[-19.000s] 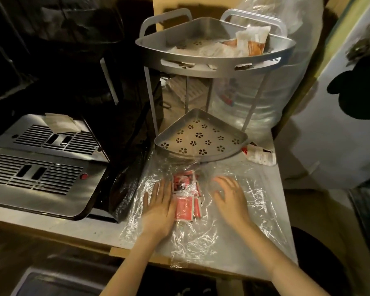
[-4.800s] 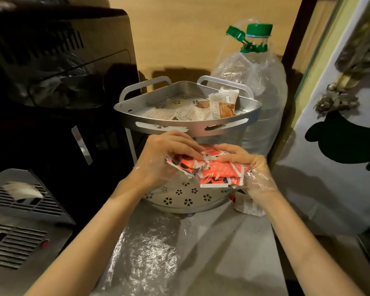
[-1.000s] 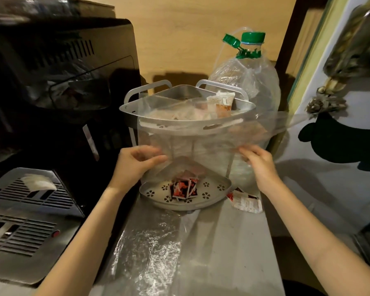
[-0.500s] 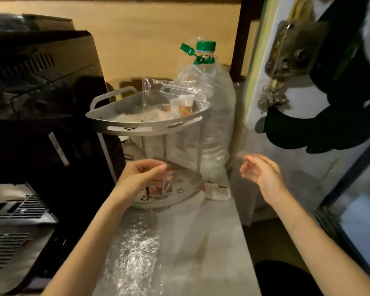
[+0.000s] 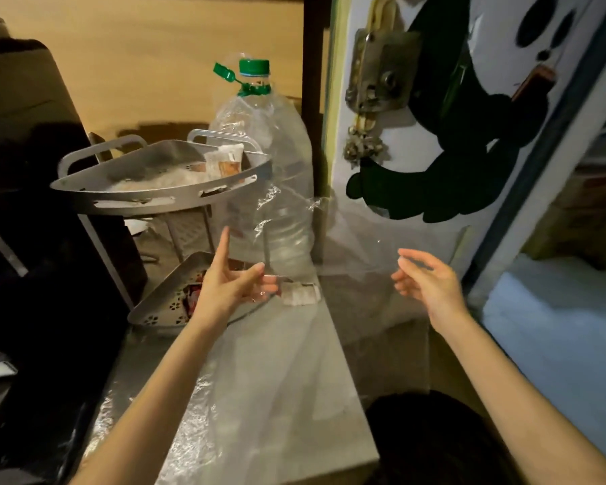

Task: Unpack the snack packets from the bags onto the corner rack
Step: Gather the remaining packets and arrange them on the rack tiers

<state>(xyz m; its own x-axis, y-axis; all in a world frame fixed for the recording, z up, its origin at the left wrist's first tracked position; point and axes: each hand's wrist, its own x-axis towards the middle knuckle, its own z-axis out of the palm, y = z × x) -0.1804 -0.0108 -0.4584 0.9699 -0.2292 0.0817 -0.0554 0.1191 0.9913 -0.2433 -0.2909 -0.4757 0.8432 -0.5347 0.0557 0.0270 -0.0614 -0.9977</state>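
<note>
Since a second ago my view has swung right and both hands have carried the emptied clear bag (image 5: 357, 246) off the corner rack (image 5: 161, 196); left hand (image 5: 231, 288) pinches its edge, right hand (image 5: 431, 285) hangs released. Red packets (image 5: 191, 297) sit on the lower tier at centre left, so this bag looks finished.

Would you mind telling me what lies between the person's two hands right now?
In the head view, a clear plastic bag stretches between the left hand and the right hand; the steel counter shows through it.

Clear plastic bag (image 5: 350, 246) between left hand (image 5: 230, 287) and right hand (image 5: 429, 285), beside corner rack (image 5: 161, 197).
</note>
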